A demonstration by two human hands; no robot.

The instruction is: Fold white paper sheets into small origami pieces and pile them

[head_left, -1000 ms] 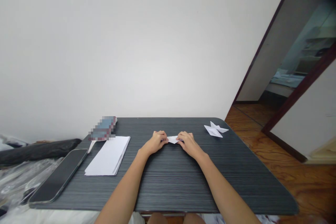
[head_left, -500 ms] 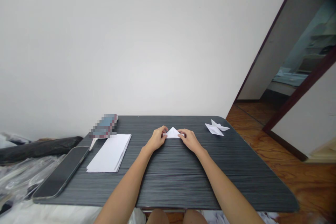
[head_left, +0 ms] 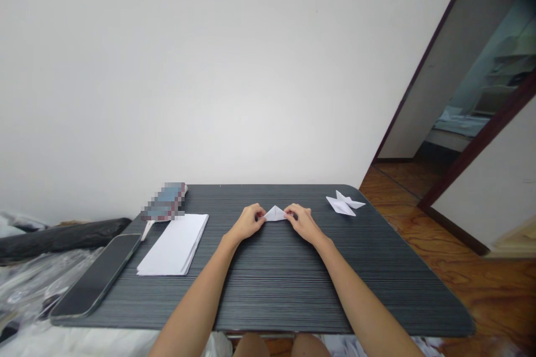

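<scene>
A small folded white paper (head_left: 275,214), pointed at the top like a low triangle, is held between my two hands over the middle of the table. My left hand (head_left: 249,221) pinches its left corner between thumb and fingers. On the opposite corner, my right hand (head_left: 304,222) has a similar pinch. Farther right lies a folded paper piece (head_left: 344,203) with several pointed arms. To the left of my forearm rests a stack of white paper sheets (head_left: 173,245).
The dark, streaked table (head_left: 285,284) stands against a white wall. A phone (head_left: 98,276) lies at its left edge, and a pixelated object (head_left: 165,202) sits behind the sheets. Plastic-wrapped items (head_left: 46,273) are left of the table; a doorway opens at right.
The folded paper has changed shape slightly: its peak is lower and its side corners are drawn outward. Both hands still grip it, the left wrist shifted a little left.
</scene>
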